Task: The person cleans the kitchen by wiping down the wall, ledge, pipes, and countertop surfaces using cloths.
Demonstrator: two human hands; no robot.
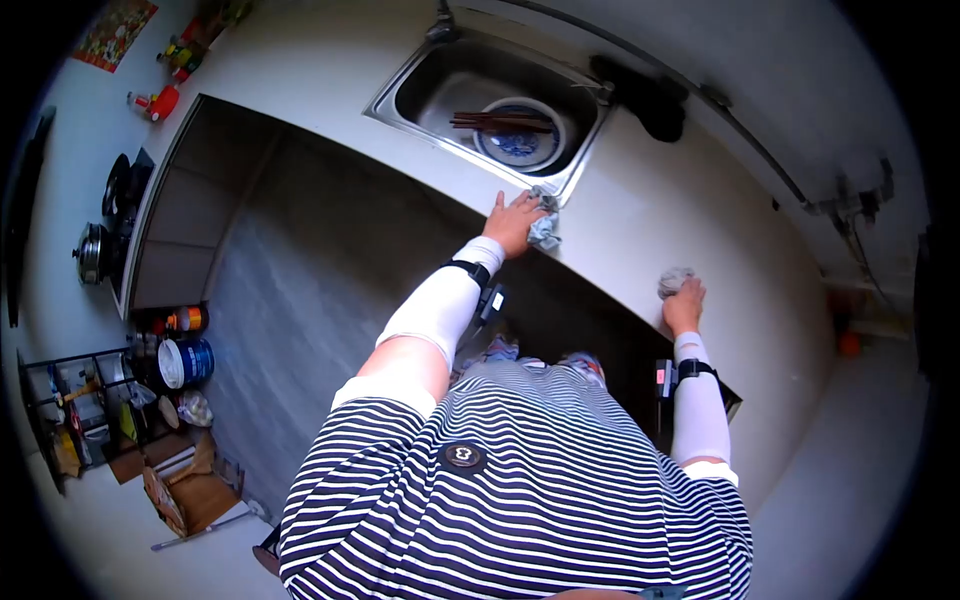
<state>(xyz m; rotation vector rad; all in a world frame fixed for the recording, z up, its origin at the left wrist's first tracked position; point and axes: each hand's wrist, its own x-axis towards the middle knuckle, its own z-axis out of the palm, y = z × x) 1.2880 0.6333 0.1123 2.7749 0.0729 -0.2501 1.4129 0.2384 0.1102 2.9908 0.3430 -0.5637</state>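
Observation:
My left hand [512,224] presses a crumpled grey-blue cloth [545,232] against the counter edge, right at the front corner of the sink. Its thumb stands apart, and the fingers reach over the cloth. Farther right, my right hand [684,307] has its fingers closed around a wadded grey cloth [676,281] on the white countertop [640,215]. Inside the steel sink [425,85] is a blue-and-white dish [520,150], with several brown chopsticks [500,121] lying across it.
A faucet [440,28] rises at the sink's back corner, and a dark object [645,98] lies behind its right side. On the left are a steel pot [92,252], a red-capped bottle [160,102], a white-and-blue bucket [185,362] and a loaded rack [85,410].

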